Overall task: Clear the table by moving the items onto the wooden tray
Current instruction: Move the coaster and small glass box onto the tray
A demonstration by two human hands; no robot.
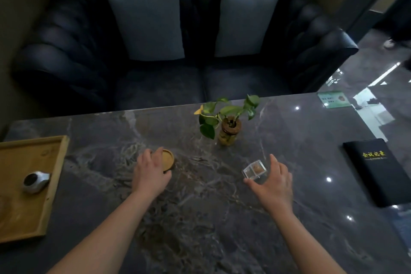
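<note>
Two hands: both out over the dark marble table (200,218).
Surroundings: potted vine in a glass jar (229,132) stands between and beyond the hands; black menu folder (378,171) far right.
Wooden tray (33,213): left edge, already holding a small silver cup (35,181).
Left hand (151,173): palm down, fingers curled over a round wooden coaster (168,159).
Right hand (272,181): fingers spread, cupping a clear plastic box (254,170), touching its near side.
</note>
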